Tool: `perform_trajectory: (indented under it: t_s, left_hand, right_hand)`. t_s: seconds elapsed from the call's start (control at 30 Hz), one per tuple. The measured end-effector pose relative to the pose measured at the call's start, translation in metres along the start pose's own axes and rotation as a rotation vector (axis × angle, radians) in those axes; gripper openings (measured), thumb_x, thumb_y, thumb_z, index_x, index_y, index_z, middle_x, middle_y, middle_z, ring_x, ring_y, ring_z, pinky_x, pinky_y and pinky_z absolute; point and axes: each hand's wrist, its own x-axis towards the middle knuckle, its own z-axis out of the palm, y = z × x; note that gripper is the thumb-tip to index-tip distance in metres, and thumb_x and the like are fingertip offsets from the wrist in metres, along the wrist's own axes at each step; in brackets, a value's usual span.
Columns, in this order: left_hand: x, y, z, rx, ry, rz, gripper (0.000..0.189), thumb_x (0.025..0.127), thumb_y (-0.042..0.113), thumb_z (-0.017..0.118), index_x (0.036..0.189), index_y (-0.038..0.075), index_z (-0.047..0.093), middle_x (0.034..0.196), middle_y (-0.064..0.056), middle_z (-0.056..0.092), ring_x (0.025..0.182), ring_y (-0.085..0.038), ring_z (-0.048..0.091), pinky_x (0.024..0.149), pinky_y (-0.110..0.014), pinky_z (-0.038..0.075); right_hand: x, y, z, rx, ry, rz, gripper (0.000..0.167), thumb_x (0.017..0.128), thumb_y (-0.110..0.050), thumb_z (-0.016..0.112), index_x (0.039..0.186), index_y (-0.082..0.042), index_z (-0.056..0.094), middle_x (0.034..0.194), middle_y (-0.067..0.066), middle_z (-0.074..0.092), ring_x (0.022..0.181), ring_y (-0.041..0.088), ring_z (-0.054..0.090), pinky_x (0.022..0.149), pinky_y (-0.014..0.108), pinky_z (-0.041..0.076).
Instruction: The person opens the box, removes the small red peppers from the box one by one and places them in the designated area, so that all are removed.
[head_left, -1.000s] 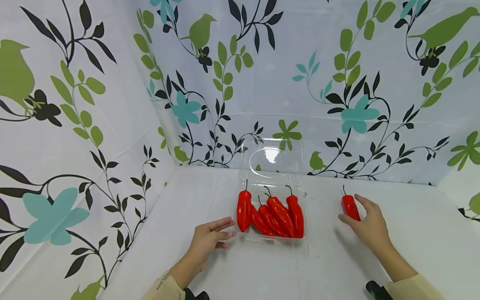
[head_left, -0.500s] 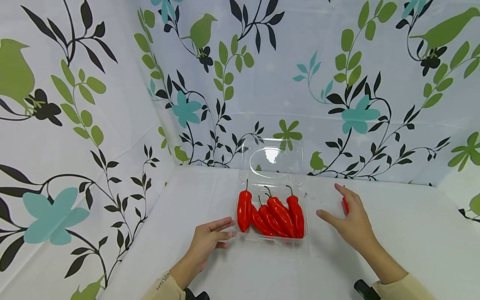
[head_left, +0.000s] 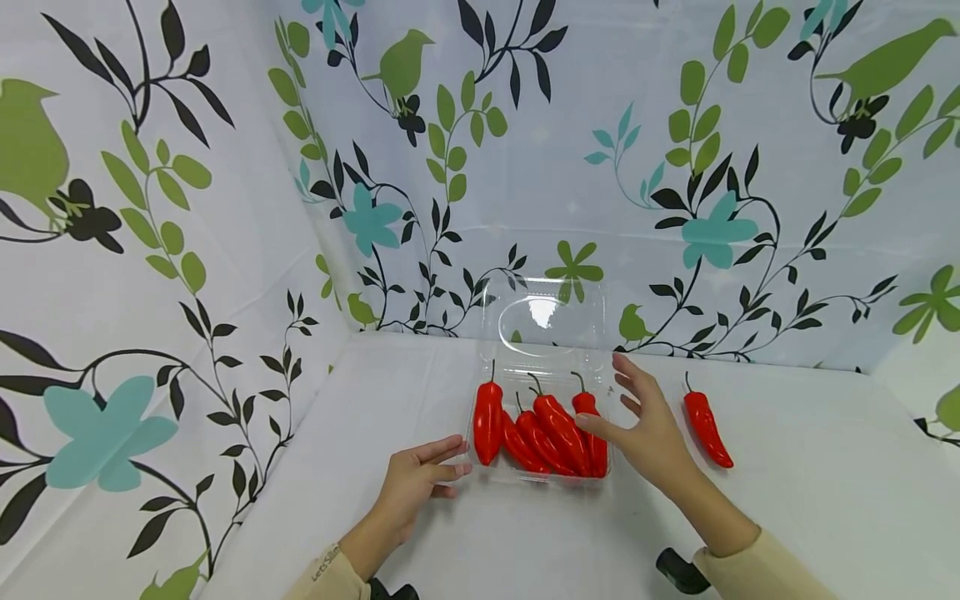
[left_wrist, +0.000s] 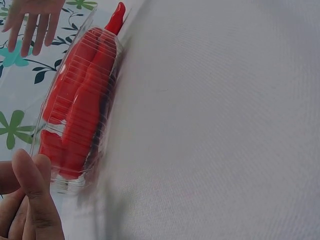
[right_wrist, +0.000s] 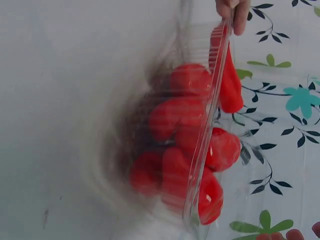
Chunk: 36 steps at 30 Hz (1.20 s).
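Note:
A clear plastic clamshell container (head_left: 517, 477) lies on the white table with its lid raised at the back. Several red chili peppers (head_left: 558, 429) fill it, their dark stems toward the far side. At the near left of its rim my left hand (head_left: 408, 479) pinches the edge between thumb and finger, as the left wrist view also shows. My right hand (head_left: 652, 433) hovers at the right side, thumb and fingers spread around the rightmost pepper (head_left: 597, 454), which it partly hides. Nothing is held in it. One loose red chili pepper (head_left: 707, 429) lies on the table farther right.
The transparent lid (head_left: 551, 312) stands up against a patterned cloth (head_left: 525, 167) with leaves, birds and flowers, which hangs behind and at the left. White cloth (head_left: 547, 533) covers the table.
My right hand has let go of the loose pepper at the right and moved left to the container's right side. The left hand and the container have stayed in place.

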Motion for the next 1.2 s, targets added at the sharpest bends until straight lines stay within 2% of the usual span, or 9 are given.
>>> perform_trajectory:
  t_s: [0.2,0.4,0.57,0.77,1.03,1.2]
  left_hand:
    - [-0.001,0.000,0.000,0.003,-0.003,-0.001,0.048,0.089,0.004,0.071,0.136,-0.005,0.060,0.131,-0.018,0.065,0.098,-0.020,0.073,0.069,-0.030,0.058]
    - [0.000,-0.001,-0.001,-0.007,-0.011,-0.006,0.049,0.089,0.003,0.071,0.136,-0.006,0.060,0.131,-0.019,0.065,0.098,-0.019,0.073,0.068,-0.030,0.058]
    - [0.000,-0.001,-0.001,-0.014,-0.018,-0.010,0.049,0.089,0.003,0.071,0.136,-0.006,0.060,0.131,-0.018,0.065,0.097,-0.019,0.073,0.068,-0.029,0.058]
    - [-0.001,0.000,-0.001,-0.016,-0.017,-0.008,0.048,0.089,0.003,0.070,0.135,-0.005,0.061,0.130,-0.018,0.065,0.098,-0.020,0.073,0.068,-0.029,0.058]
    - [-0.002,0.002,-0.001,-0.012,-0.016,-0.012,0.048,0.090,0.004,0.070,0.136,-0.005,0.060,0.130,-0.018,0.065,0.098,-0.020,0.073,0.069,-0.029,0.058]
    - [-0.002,0.002,-0.001,-0.013,-0.021,-0.008,0.049,0.089,0.004,0.071,0.136,-0.006,0.060,0.131,-0.018,0.065,0.098,-0.021,0.073,0.069,-0.030,0.058]
  right_hand:
    - [0.009,-0.013,0.023,0.201,-0.092,0.110,0.102,0.080,-0.025,0.088,0.160,-0.016,0.024,0.159,0.013,0.035,0.143,0.037,0.038,0.099,0.049,0.049]
    - [0.014,-0.018,0.048,0.291,-0.138,0.184,0.098,0.079,-0.022,0.088,0.158,-0.018,0.029,0.156,0.013,0.039,0.140,0.038,0.042,0.093,0.050,0.053]
    - [0.016,-0.020,0.065,0.315,-0.156,0.252,0.096,0.079,-0.025,0.088,0.157,-0.020,0.033,0.154,0.014,0.043,0.136,0.036,0.048,0.091,0.051,0.054]
    - [0.015,-0.023,0.080,0.333,-0.167,0.265,0.094,0.078,-0.024,0.088,0.155,-0.014,0.037,0.150,0.015,0.048,0.132,0.035,0.053,0.091,0.051,0.054]
    - [0.016,-0.026,0.091,0.350,-0.241,0.314,0.094,0.078,-0.031,0.088,0.155,-0.017,0.037,0.151,0.011,0.048,0.132,0.035,0.052,0.095,0.054,0.052]
    - [0.019,-0.023,0.095,0.372,-0.273,0.342,0.096,0.076,-0.032,0.088,0.155,-0.017,0.037,0.151,0.012,0.048,0.133,0.036,0.048,0.092,0.052,0.054]
